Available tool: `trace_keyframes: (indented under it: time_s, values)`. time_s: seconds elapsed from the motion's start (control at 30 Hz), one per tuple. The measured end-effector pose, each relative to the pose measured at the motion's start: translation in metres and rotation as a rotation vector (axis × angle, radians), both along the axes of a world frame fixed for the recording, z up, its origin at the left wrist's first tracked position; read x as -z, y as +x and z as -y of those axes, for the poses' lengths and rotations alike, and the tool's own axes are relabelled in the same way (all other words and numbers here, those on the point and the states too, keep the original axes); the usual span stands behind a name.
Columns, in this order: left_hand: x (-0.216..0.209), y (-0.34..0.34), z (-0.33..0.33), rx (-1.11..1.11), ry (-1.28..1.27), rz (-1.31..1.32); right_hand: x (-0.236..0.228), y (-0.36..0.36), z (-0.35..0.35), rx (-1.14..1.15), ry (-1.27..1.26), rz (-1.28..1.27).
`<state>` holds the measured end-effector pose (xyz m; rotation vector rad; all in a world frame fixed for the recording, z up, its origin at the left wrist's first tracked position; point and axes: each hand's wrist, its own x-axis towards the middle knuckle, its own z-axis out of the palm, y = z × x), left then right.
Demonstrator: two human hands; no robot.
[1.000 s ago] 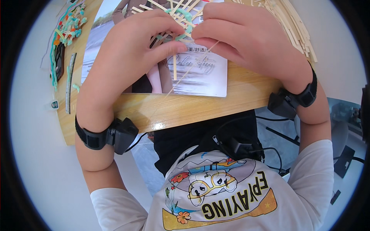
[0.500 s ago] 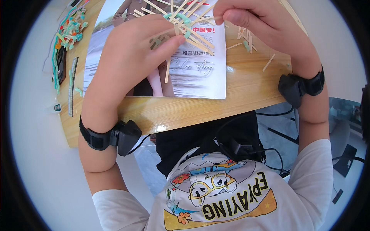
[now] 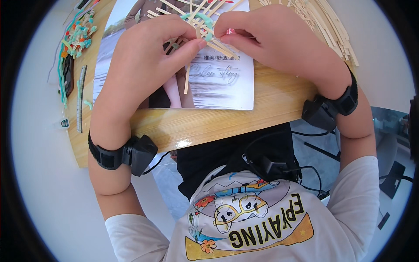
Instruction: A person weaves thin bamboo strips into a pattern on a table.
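Observation:
A star-shaped lattice of pale flat wooden strips (image 3: 198,9) lies over a glossy magazine (image 3: 222,98) at the top of the view. Around its centre runs a mint-green yarn-like ring (image 3: 209,36), passing among the strips. My left hand (image 3: 150,50) is closed on the lattice's near left side, thumb and index finger pinching a strip. At the ring's right edge my right hand (image 3: 270,37) has its thumb and fingertips pressed together; whatever they hold is hidden.
Many loose wooden strips (image 3: 334,30) lie at the far right of the wooden table (image 3: 205,126). At the left are tangled coloured yarns (image 3: 80,37), a ruler (image 3: 81,100) and a small green scrap (image 3: 88,105). Black bands with boxes and cables sit on both my wrists.
My right hand has come left and slightly down, from beyond the magazine's right edge to the green ring. My left hand keeps its pinch, nearly in place.

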<state>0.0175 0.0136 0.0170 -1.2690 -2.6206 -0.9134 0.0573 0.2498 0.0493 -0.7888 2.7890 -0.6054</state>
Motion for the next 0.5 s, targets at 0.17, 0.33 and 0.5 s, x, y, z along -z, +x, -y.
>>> trace_keyframes:
  time_s: [0.17, 0.33, 0.5]
  values:
    - [-0.006, 0.005, -0.003, -0.008, -0.075, 0.074, 0.046, 0.003, -0.005, 0.011, -0.021, -0.374]
    - [-0.011, 0.007, 0.004, 0.05, -0.162, 0.023, 0.049, 0.001, -0.003, -0.044, -0.07, -0.452]
    - [-0.012, -0.001, 0.011, 0.102, -0.195, 0.082, 0.044, 0.004, -0.004, -0.024, -0.013, -0.389]
